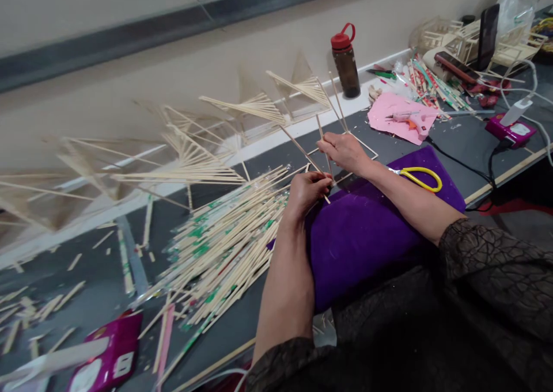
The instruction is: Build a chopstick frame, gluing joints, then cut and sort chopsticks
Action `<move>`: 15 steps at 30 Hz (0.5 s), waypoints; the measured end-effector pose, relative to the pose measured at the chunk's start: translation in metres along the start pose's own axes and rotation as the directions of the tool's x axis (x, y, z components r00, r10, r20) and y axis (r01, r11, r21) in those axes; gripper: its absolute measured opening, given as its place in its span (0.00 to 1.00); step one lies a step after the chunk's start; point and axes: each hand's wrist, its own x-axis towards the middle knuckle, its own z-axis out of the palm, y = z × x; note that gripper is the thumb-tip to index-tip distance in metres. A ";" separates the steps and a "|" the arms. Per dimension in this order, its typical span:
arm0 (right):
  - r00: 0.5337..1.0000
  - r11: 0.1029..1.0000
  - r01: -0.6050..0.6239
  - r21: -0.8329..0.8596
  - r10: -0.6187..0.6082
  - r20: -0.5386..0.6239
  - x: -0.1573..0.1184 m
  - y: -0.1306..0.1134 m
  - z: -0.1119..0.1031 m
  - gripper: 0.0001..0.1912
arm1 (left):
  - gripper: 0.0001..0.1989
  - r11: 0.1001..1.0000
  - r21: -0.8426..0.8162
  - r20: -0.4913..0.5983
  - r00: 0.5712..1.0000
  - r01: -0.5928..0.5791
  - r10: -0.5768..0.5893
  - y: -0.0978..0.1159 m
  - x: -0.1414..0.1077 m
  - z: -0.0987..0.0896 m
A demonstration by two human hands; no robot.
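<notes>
My left hand (306,195) is closed, its fingertips pinched at the near corner of a small frame of thin wooden sticks (369,145). A slanting wooden stick (298,144) runs down into those fingertips. Just beyond, my right hand (344,153) is closed around an upright wooden stick (319,126), whose lower end meets the same corner. The exact joint is partly hidden by my fingers. A purple cloth (358,248) lies beneath my forearms, with yellow-handled scissors (421,179) on it beside my right forearm.
Loose wooden sticks (228,236) pile up left of my hands. Finished stick structures (190,162) line the wall. A red-capped bottle (345,64), a pink glue gun (412,121) on pink paper (380,113), and purple power strips (512,130) stand around, with cables trailing on the right.
</notes>
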 end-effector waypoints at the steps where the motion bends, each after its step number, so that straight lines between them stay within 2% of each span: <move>1: 1.000 1.000 -0.001 -0.001 0.001 -0.001 0.000 0.000 0.000 0.15 | 0.12 1.000 0.006 0.003 1.000 -0.003 0.003 0.000 0.000 0.000; 10: 0.999 0.998 0.035 -0.051 -0.035 -0.008 -0.001 -0.003 0.004 0.16 | 0.10 0.999 0.046 -0.010 1.000 0.005 -0.005 0.004 -0.002 0.001; 13: 0.995 0.995 0.078 -0.069 -0.082 -0.059 0.001 -0.001 0.009 0.15 | 0.10 0.999 0.045 -0.005 1.000 -0.002 0.002 0.004 -0.002 0.001; 15: 0.988 0.991 0.134 -0.013 -0.135 -0.070 0.002 0.004 0.013 0.15 | 0.10 0.998 0.056 0.000 1.000 -0.001 0.001 0.004 -0.002 0.000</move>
